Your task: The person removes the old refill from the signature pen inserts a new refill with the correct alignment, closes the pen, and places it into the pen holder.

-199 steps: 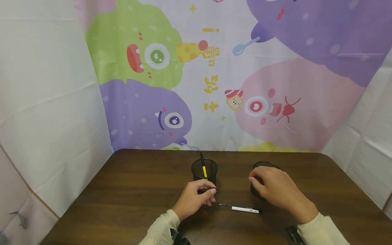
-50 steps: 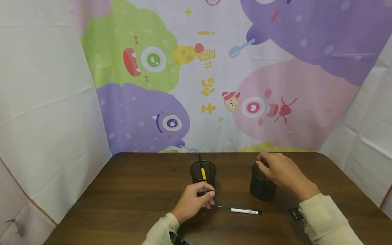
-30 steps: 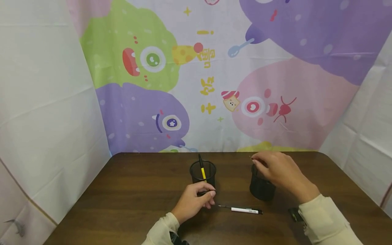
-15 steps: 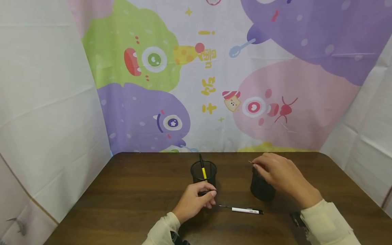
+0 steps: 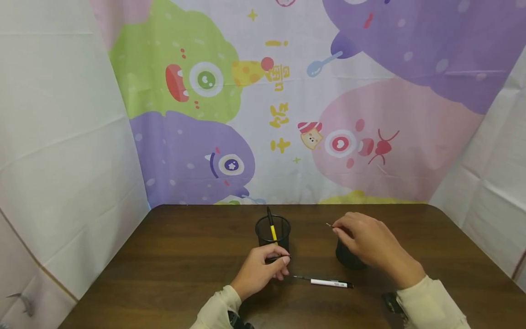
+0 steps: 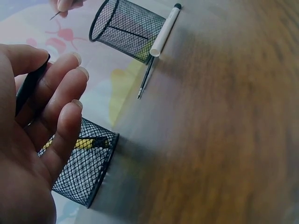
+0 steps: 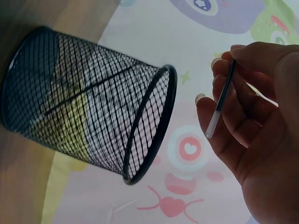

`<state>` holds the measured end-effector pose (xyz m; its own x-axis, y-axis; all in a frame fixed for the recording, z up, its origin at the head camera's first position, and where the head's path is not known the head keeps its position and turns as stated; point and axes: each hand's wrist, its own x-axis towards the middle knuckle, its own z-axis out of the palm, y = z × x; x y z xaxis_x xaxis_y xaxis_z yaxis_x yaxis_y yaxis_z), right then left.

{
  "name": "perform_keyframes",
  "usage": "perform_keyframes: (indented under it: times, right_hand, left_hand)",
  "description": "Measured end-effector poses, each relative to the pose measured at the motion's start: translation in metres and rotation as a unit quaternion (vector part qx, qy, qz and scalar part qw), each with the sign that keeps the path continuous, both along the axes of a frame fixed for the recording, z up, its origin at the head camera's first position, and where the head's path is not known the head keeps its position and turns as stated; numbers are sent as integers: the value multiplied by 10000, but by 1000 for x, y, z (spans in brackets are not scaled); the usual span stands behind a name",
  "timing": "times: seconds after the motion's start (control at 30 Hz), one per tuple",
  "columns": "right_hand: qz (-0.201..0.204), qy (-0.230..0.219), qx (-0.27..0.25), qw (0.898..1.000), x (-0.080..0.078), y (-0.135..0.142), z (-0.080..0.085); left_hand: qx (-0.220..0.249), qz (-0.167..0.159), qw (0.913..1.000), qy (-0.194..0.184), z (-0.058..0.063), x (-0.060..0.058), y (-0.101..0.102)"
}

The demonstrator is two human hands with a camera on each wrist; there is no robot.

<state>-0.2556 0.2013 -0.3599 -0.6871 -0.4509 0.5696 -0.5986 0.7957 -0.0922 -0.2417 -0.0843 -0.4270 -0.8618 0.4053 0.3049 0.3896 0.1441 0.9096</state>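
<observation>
My right hand (image 5: 363,240) pinches a thin pen refill (image 7: 224,95) between thumb and fingertips, beside the rim of the right black mesh pen cup (image 7: 93,102). The refill has a dark ink part and a clear tail; its metal tip points left in the head view. My left hand (image 5: 260,265) pinches a small black tapered piece (image 6: 32,86), resembling a pen cap, in front of the left mesh pen cup (image 5: 273,228). In that cup stands a black and yellow pen (image 5: 272,226). A white pen barrel (image 5: 328,283) lies between the hands, a refill (image 5: 302,277) sticking out of it.
The brown wooden table (image 5: 172,260) runs back to a printed cartoon cloth (image 5: 287,178). White cloth sides (image 5: 61,137) stand at left and right. The two cups are a hand's width or more apart.
My right hand has risen from the right cup with the refill showing, then moved down and slightly left, the refill tip now left of the cup. My left hand stays nearly still.
</observation>
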Motion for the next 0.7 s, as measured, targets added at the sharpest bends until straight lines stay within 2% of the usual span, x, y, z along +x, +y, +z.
perform_keyframes:
  times: [0.7]
  right_hand:
    - [282,333,49,9990,0,-14,-14]
  left_hand:
    - [-19,27,9999,-101,-2,-1,0]
